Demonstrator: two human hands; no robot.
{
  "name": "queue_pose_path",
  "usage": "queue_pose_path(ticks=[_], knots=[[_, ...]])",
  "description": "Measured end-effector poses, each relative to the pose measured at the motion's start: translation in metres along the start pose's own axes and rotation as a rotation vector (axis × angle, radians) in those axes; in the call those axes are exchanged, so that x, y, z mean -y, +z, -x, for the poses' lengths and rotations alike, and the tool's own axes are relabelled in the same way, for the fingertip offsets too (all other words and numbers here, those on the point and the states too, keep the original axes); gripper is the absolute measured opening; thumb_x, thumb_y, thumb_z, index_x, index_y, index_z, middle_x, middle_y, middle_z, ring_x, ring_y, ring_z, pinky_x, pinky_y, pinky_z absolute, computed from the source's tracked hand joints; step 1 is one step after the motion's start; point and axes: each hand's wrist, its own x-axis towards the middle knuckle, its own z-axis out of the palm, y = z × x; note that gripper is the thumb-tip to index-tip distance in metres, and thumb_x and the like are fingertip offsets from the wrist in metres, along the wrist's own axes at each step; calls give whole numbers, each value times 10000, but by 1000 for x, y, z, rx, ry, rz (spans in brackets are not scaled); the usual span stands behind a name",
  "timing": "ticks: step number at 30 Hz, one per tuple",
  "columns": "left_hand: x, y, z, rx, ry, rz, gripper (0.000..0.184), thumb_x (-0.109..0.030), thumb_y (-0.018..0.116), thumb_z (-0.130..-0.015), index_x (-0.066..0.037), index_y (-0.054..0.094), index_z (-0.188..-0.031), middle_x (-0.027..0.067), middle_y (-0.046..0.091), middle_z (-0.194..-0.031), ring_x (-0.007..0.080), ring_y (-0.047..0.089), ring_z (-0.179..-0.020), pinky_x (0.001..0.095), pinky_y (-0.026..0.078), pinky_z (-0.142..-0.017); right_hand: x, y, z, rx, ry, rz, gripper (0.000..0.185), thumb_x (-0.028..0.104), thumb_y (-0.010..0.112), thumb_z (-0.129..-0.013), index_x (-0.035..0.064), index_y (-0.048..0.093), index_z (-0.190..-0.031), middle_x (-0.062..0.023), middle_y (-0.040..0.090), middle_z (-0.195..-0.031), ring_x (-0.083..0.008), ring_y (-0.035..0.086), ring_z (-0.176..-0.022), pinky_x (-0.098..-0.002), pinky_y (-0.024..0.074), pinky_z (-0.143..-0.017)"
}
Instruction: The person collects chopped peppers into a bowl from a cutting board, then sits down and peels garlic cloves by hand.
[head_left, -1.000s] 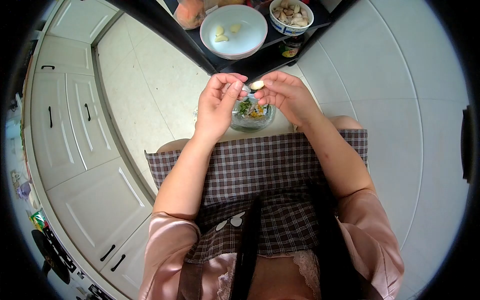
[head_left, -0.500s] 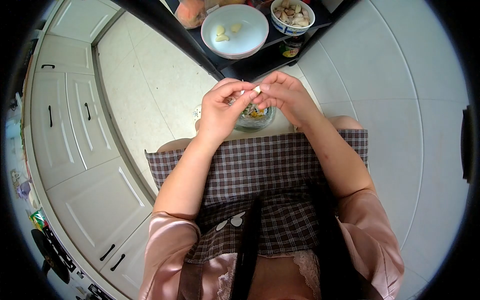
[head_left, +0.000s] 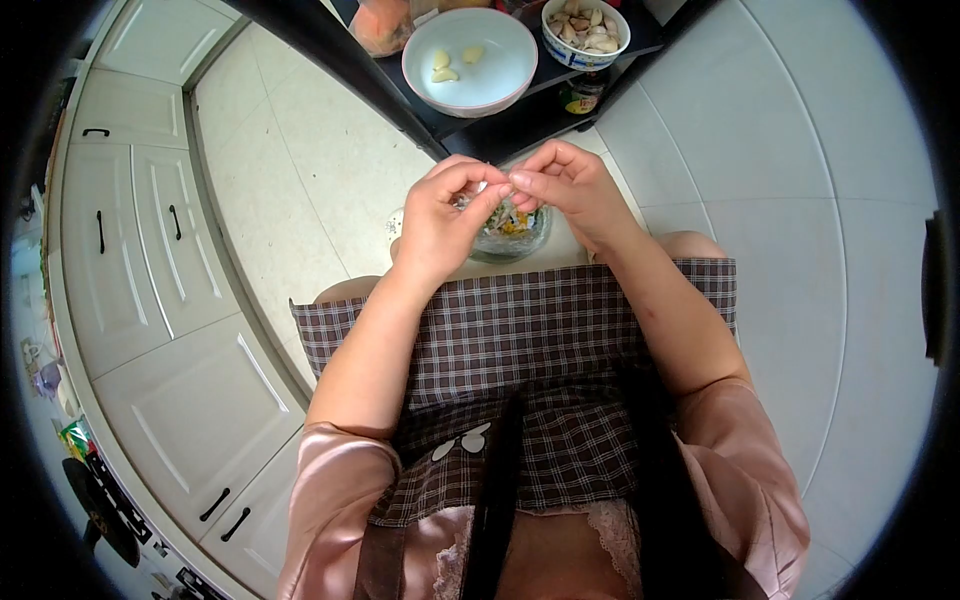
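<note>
My left hand point(head_left: 440, 220) and my right hand point(head_left: 575, 195) meet fingertip to fingertip in front of my lap. Both are closed in a pinch on a small garlic clove, now mostly hidden by the fingers. Right below them is a clear plastic-lined container point(head_left: 520, 247) with green, yellow and white scraps, partly covered by my hands. Beyond, on a black shelf, stands a white bowl point(head_left: 510, 92) with a pink rim, holding 3 peeled cloves point(head_left: 445, 75). To its right, a patterned bowl point(head_left: 582, 61) is full of unpeeled garlic cloves point(head_left: 588, 30).
The black shelf unit point(head_left: 470, 132) also carries bagged produce point(head_left: 382, 28) and a dark jar point(head_left: 582, 94) on its lower level. White cabinets point(head_left: 185, 400) run along the left, a tiled wall point(head_left: 770, 200) along the right. A checked apron point(head_left: 530, 320) covers my lap.
The pale clove that showed between my fingertips is now mostly covered by them. My right fingers have shifted slightly and bent closer around it; the bowls have not moved.
</note>
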Motion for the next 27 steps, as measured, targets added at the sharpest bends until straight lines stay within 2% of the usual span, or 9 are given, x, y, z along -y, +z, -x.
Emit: queue_pose_path(ticks=[5,7,13,17,27], knots=[[-1,3,0,39,-60,78,73,-39,612,-803,3,597,-860,33,559,-795,105,513,-711,229,428,-662,1,2,0,-24,6,-28,182,134,606,-841,-8,573,-949,-77,614,-802,-103,588,-699,-212,493,-643],[-2,3,1,42,-100,142,64,-51,599,-825,0,585,-862,9,537,-785,75,487,-701,209,413,-657,4,4,0,-47,77,-93,213,146,586,-856,-8,580,-1004,-71,602,-819,-106,585,-706,-214,495,-642],[2,2,1,53,-216,334,72,-79,570,-864,-22,559,-907,-33,503,-775,31,445,-702,177,385,-639,4,3,0,-34,71,-176,213,152,554,-877,-5,574,-1019,-65,586,-852,-114,589,-705,-218,500,-643],[6,3,2,51,-196,317,85,-82,561,-871,-21,541,-928,-35,509,-780,27,445,-706,176,383,-638,3,2,0,-50,90,-206,197,158,547,-882,1,561,-1000,-66,587,-853,-117,594,-708,-213,500,-633],[3,7,2,49,-126,398,100,-83,542,-882,-21,517,-956,16,558,-922,59,497,-782,200,420,-710,-1,0,-2,-98,92,-184,179,169,557,-880,11,552,-965,-53,592,-843,-98,576,-678,-206,482,-583]])
